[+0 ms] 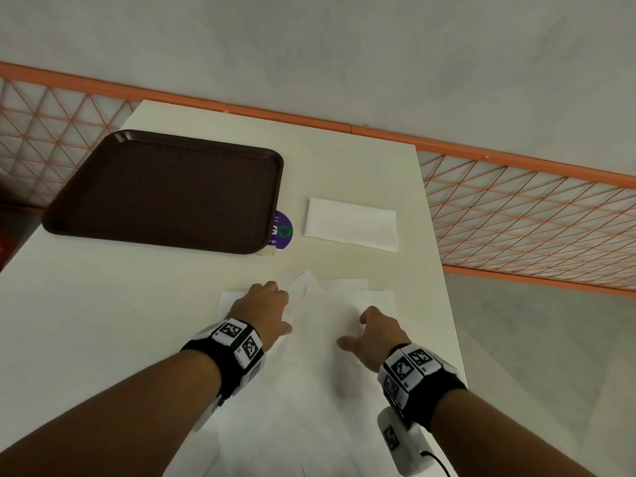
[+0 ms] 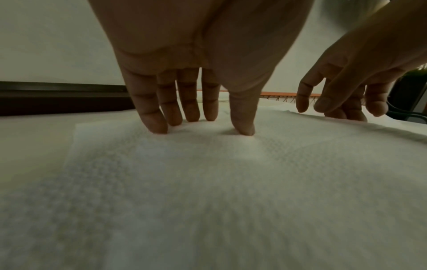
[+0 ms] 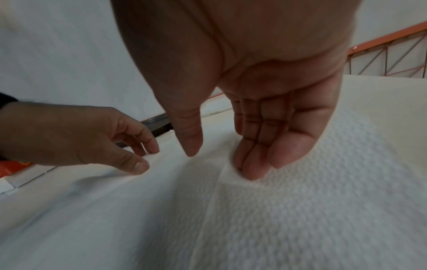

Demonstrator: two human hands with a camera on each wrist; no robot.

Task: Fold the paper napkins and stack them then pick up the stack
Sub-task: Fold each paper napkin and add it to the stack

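while tray [image 1: 165, 191] sits left, folded napkin [image 1: 351, 223] lies apart.

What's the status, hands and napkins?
Left hand fingertips pressing the unfolded napkin. Right hand fingers down on it too, no grip closed. One folded napkin set beyond, beside brown tray. Nothing in the way.

Dim, flat indoor light leaves only soft shadows under the hands [image 1: 265, 306] and forearms, while both wrist views are murky and grainy, the napkin [image 2: 208, 182] blurring toward the lower edges and straight lines bowing at the borders.
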